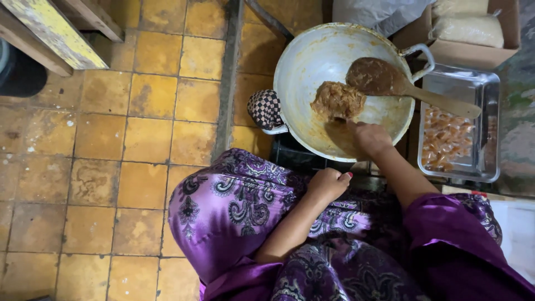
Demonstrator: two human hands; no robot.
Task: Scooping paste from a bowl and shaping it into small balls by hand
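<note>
Resting nearest the camera, the left hand [327, 184] is curled into a loose fist on the purple patterned lap [239, 206], nothing in it; it sits just short of the pan's near rim. Right hand [370, 138] reaches over that rim into the pan [312, 61], fingers down at the lump of brown paste [337, 101]; fingertips hidden, so can't tell if it pinches paste or only touches it. Paste lies approx. mid-pan, near side smeared brown, far and left walls bare w/ room to move. Wooden spoon [390, 81] rests just beside the paste, blade coated brown, handle crossing the right rim & hanging over the metal tray [487, 89]; tray sits touching or nearly touching the pan's right edge, small wrapped brown pieces [443, 139] in its near half, far half bare. Checked cloth [264, 108] wraps the pan's left handle. Left of pan: open yellow tiled floor [111, 139]; yellow wooden bench leg [50, 30] at far left. Farthest: cardboard box [473, 53] w/ bags, behind the tray.
</note>
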